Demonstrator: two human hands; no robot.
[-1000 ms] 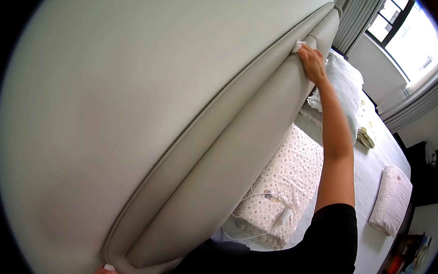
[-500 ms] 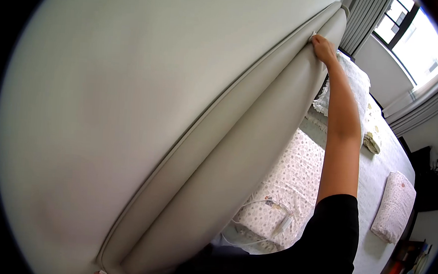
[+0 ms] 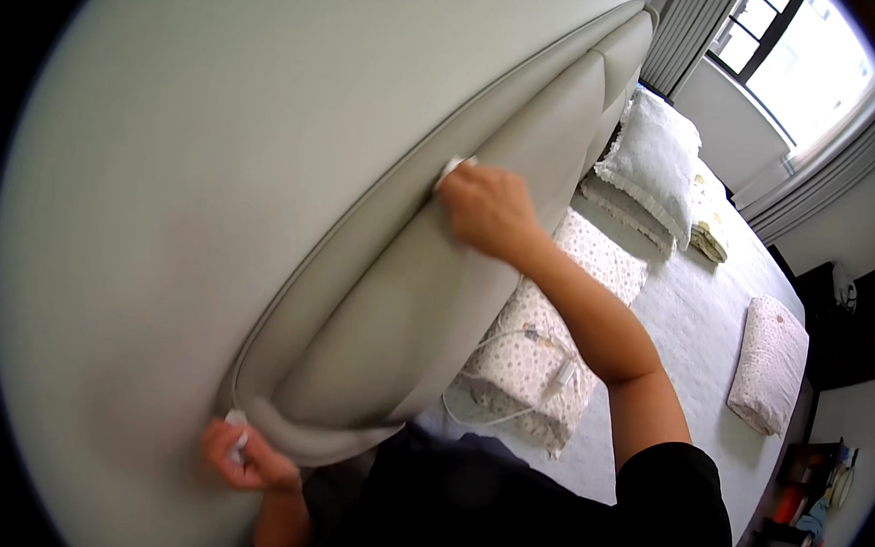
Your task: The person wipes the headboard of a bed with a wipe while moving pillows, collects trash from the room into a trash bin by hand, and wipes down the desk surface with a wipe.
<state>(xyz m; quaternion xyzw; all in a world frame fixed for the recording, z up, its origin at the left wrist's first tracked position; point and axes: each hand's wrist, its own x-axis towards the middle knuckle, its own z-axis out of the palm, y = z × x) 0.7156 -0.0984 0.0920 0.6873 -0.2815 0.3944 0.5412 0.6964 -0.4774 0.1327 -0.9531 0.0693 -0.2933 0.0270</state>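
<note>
A padded, beige-grey headboard (image 3: 482, 206) stands against the wall, with a long groove running along its upper part. In that groove my right hand (image 3: 491, 212) presses a small crumpled white wipe (image 3: 454, 166), fingers closed round it. My left hand (image 3: 246, 454) is beside the headboard's near lower end, closed on another white wipe (image 3: 236, 420) that sticks out above and between the fingers. Whether either wipe is paper or cloth cannot be made out.
Below the headboard lies the bed (image 3: 655, 327), with a frilled grey pillow (image 3: 655, 161), a patterned pillow (image 3: 533, 350) and a white cable (image 3: 489, 417) on it. A rolled patterned quilt (image 3: 771, 364) sits at the far side. Curtains (image 3: 697, 39) hang by the window.
My right hand has come back along the groove from the far end toward me. My left hand has risen further into view at the near end. The view has shifted somewhat.
</note>
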